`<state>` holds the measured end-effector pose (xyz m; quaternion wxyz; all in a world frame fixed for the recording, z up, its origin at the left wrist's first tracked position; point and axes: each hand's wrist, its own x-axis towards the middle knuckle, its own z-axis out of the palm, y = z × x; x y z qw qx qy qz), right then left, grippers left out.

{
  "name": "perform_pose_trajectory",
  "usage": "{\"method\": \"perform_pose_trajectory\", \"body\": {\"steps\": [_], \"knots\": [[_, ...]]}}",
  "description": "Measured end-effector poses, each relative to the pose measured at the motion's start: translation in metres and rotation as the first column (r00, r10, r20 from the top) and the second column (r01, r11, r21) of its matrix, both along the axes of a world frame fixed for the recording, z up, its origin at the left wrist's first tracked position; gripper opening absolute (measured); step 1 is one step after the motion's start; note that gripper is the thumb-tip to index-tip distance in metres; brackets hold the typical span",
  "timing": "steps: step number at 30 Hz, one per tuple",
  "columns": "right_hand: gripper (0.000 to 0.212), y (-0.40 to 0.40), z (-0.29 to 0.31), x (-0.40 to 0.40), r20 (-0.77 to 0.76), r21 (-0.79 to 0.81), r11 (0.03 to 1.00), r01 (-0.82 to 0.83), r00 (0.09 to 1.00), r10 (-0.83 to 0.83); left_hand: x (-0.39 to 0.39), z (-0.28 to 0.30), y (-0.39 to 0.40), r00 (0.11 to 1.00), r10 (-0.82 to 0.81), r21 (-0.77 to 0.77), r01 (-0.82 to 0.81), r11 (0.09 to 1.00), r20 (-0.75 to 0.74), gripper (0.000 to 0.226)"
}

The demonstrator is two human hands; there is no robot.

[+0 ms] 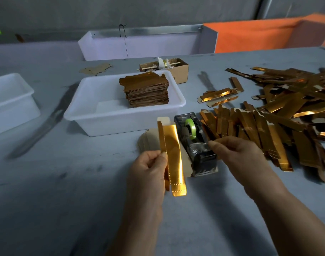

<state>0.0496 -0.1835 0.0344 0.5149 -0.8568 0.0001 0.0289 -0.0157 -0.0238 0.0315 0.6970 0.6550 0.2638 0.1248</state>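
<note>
Two bare forearms reach in from the bottom edge over the grey counter [65, 182]. The left hand [148, 169] holds a gold foil strip [173, 159] upright and slightly tilted, its fingers [162, 157] curled and pinching the strip's left edge about halfway down. The strip is folded lengthwise, with a pale tab showing at its top end, and it hangs just left of a black tape dispenser [195, 145] that carries a green tape roll [190, 129].

The right hand [237, 154] hovers at the dispenser's right side with thumb and forefinger drawn together. Whether they grip any tape cannot be told.

Behind the strip lies a small fan of tan cards [146, 141]. Farther back, a white tub [84, 115] holds a stack of gold blanks [146, 91] in its far right corner. A loose pile of finished gold strips [268, 117] spreads across the counter's right side.
</note>
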Motion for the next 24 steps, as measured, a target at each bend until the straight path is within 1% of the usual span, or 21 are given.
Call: {"method": "perform_pose_trajectory", "body": {"steps": [2, 4, 11, 17, 19, 22, 24], "knots": [[0.013, 0.002, -0.005, 0.003, -0.067, 0.006, 0.999, -0.046, 0.997, 0.046, 0.003, -0.002, 0.002, 1.0, -0.013, -0.047, 0.013, 0.999, -0.01, 0.012], [0.015, 0.004, -0.007, 0.005, -0.101, 0.043, 0.998, -0.047, 0.994, 0.051, 0.005, -0.005, 0.002, 0.999, -0.043, -0.075, 0.042, 0.996, -0.014, 0.011], [0.019, 0.011, -0.002, 0.01, -0.179, 0.088, 0.995, -0.054, 0.981, 0.07, 0.006, -0.006, 0.007, 0.997, -0.073, -0.08, 0.071, 0.994, -0.019, 0.011], [0.019, 0.013, -0.003, 0.007, -0.188, 0.084, 0.996, -0.032, 0.981, 0.047, 0.005, -0.001, -0.001, 0.99, -0.135, -0.084, 0.138, 0.987, 0.043, 0.013], [0.018, 0.013, -0.003, 0.006, -0.181, 0.07, 0.997, -0.028, 0.983, 0.04, 0.006, 0.0, -0.008, 0.984, -0.17, -0.057, 0.174, 0.983, 0.06, 0.015], [0.015, 0.014, 0.0, 0.007, -0.191, 0.091, 0.996, -0.017, 0.981, 0.034, 0.008, 0.0, -0.021, 0.975, -0.22, -0.009, 0.22, 0.975, 0.035, 0.015], [0.018, 0.015, 0.0, 0.007, -0.215, 0.14, 0.99, 0.008, 0.976, 0.022, 0.011, -0.001, -0.028, 0.969, -0.245, -0.034, 0.246, 0.969, 0.017, 0.014]]}}
